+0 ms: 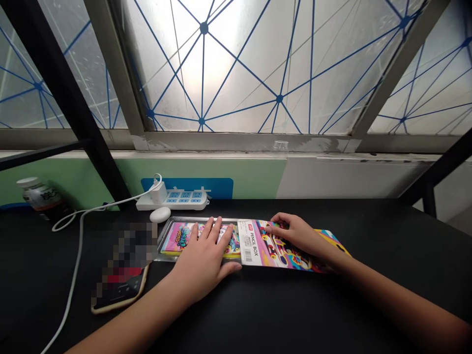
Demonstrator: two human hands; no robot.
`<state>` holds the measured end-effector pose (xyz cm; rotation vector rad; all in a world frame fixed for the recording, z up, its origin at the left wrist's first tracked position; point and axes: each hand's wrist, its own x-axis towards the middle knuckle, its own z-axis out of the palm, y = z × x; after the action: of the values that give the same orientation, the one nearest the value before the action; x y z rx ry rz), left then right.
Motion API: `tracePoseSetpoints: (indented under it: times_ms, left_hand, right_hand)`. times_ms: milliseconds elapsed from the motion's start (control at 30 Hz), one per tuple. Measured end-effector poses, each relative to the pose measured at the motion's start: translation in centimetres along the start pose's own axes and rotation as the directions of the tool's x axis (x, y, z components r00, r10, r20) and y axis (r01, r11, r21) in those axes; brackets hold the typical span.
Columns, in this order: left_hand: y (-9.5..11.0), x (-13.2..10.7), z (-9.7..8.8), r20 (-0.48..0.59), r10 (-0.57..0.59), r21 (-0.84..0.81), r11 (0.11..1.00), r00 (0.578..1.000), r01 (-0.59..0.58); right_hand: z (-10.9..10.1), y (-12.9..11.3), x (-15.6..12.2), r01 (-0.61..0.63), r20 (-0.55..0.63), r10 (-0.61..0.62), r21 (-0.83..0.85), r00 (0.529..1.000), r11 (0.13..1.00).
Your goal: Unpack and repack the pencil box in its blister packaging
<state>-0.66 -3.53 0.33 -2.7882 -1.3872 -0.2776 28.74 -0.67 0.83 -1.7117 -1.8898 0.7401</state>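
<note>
A pencil box (177, 239) with pink, yellow and multicoloured artwork lies in a clear plastic tray (159, 250) on the black desk. My left hand (202, 263) rests on it, fingers spread and palm down. To the right is a bright printed cardboard sleeve (273, 253) bearing a white label that reads "PENCIL BOX". It meets or overlaps the tray's right end; which one I cannot tell. My right hand (297, 233) holds the sleeve near its far edge with bent fingers, some fingertips hidden. The right forearm crosses over the sleeve's right part.
Left of the tray lies a phone (129, 290), partly blurred. Behind it are a white round object (160, 214) and a power strip (184, 200) with a plugged-in charger. A white cable (79, 255) runs down the left side. A bottle (42, 196) stands far left, near black frame bars.
</note>
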Motion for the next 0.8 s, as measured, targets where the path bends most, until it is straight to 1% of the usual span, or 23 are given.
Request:
tracePoseSetpoints:
  times_ms: [100,200,267,300,367,400,433,500,533,600,700,800]
  left_hand:
    - [0.6,0.0,-0.1,0.0,0.038,-0.061,0.997,0.999,-0.038]
    - [1.3,-0.3,-0.5,-0.039,0.062,-0.181,0.981,0.997,-0.068]
    - [1.6,-0.6,-1.1,-0.09,0.018,-0.316,0.948,0.996,-0.046]
    - [1.6,-0.7,-1.4,-0.125,-0.026,-0.394,0.919,0.992,-0.026]
    - [1.2,-0.7,-1.9,-0.201,-0.129,-0.52,0.854,0.971,0.006]
    - [0.8,-0.6,-2.1,-0.239,-0.166,-0.546,0.838,0.957,0.009]
    - [0.3,-0.4,-2.2,-0.275,-0.187,-0.543,0.84,0.943,0.008]
    - [-0.8,0.0,-2.2,-0.316,-0.197,-0.48,0.877,0.928,0.023]
    - [-1.4,0.3,-2.0,-0.31,-0.206,-0.449,0.892,0.928,0.047]
    - [-2.3,0.7,-1.5,-0.25,-0.244,-0.438,0.892,0.937,0.116]
    - [-2.9,1.1,-0.7,-0.139,-0.324,-0.547,0.813,0.936,0.2]
    - [-2.7,1.2,0.0,-0.12,-0.374,-0.651,0.729,0.919,0.212]
  right_hand:
    - [0.7,-0.6,0.0,0.014,-0.012,-0.014,0.033,1.0,0.999]
    - [0.6,-0.6,0.1,0.032,-0.012,-0.032,0.059,0.999,0.998]
    - [0.2,-0.3,0.3,0.043,0.016,-0.045,0.075,0.999,0.996]
    - [-0.1,0.0,0.4,0.045,0.033,-0.048,0.077,0.998,0.996]
    - [-0.8,0.6,0.7,0.038,0.072,-0.043,0.073,0.996,0.997]
    - [-1.2,1.0,0.9,0.032,0.088,-0.038,0.066,0.995,0.997]
    - [-1.6,1.4,1.0,0.026,0.099,-0.032,0.058,0.995,0.998]
    - [-2.5,2.3,1.2,0.017,0.112,-0.021,0.037,0.994,0.999]
    - [-2.9,2.6,1.3,0.013,0.112,-0.015,0.024,0.994,1.0]
    - [-3.6,3.3,1.5,0.006,0.108,-0.006,-0.005,0.994,1.0]
    - [-4.4,3.8,1.6,0.005,0.1,0.001,-0.065,0.995,0.998]
    - [-4.7,4.0,1.6,0.039,0.071,-0.027,-0.16,0.997,0.986]
